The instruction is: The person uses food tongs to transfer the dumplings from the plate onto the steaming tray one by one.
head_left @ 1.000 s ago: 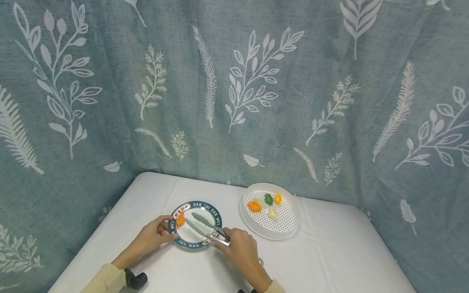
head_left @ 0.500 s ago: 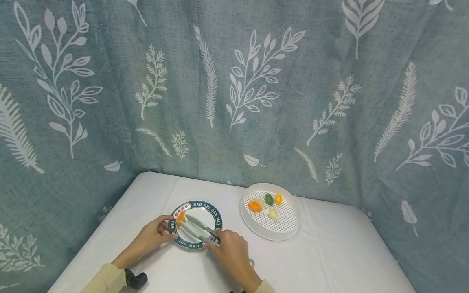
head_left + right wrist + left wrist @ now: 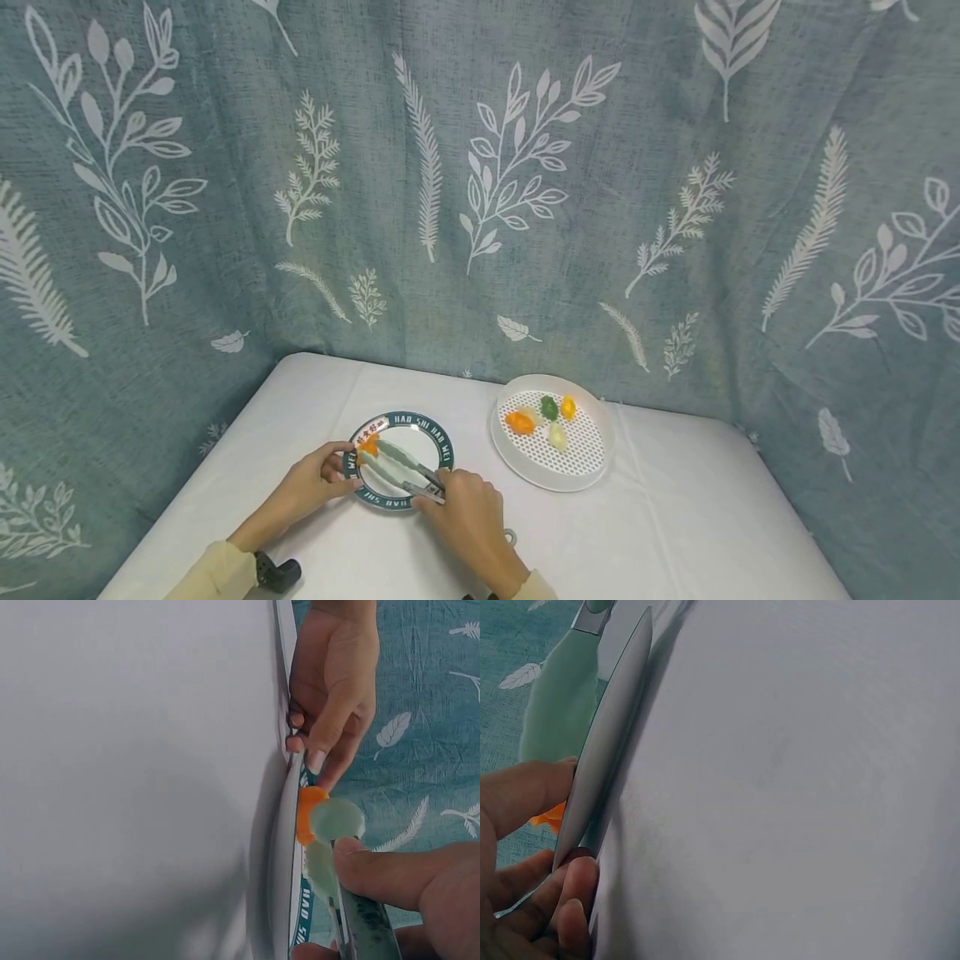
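Observation:
My left hand [image 3: 318, 477] grips the left rim of a round plate [image 3: 387, 502] with a dark green lettered border. In the left wrist view its thumb lies on the plate's [image 3: 607, 742] upper face and the fingers curl beneath. My right hand [image 3: 471, 510] holds a pair of tongs [image 3: 386, 472] with pale green heads and metal arms. Those heads reach over the plate to a small orange pepper-like piece [image 3: 370, 445] near its left rim. One tong head partly hides the orange piece [image 3: 307, 814] in the right wrist view.
A white round strainer basket [image 3: 577, 482] with a perforated base stands right of the plate. Inside lie several small pieces: orange [image 3: 519, 422], green [image 3: 549, 407], yellow [image 3: 567, 406] and pale ones. A leaf-patterned curtain [image 3: 450, 317] hangs behind the white-covered table [image 3: 675, 500].
My right hand has moved left with the tongs, bringing their heads from the plate's middle to the orange piece. The heads now stand closer together. My left hand stays on the rim.

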Motion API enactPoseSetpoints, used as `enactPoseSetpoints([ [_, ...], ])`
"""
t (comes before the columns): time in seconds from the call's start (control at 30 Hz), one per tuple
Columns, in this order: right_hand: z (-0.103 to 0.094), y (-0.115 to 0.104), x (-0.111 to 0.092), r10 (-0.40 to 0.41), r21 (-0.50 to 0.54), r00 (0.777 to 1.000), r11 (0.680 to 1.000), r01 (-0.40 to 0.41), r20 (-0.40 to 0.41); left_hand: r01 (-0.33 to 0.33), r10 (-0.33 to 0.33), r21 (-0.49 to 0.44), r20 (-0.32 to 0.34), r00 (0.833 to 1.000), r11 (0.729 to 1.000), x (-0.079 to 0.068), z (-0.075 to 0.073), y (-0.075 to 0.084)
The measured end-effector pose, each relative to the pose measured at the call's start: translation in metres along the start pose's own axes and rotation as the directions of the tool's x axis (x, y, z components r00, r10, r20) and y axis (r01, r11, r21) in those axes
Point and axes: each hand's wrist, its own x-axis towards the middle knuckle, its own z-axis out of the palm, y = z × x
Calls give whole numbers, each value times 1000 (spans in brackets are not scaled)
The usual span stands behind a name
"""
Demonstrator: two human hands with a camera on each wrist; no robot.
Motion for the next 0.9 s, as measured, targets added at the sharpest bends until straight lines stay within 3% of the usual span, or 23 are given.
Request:
enactPoseSetpoints([
  [0.27,-5,6,0,1,-13,1000,1000,-1,-21,14,-14,8,6,1000,1000,1,0,0],
  [0.6,-9,-8,-12,20,-33,1000,999,-20,-3,7,-7,-1,0,1000,1000,1,-1,0],
  [0.9,-3,-11,-16,-31,-124,998,992,24,-52,-3,3,-3,0,1000,1000,-1,-1,0],
])
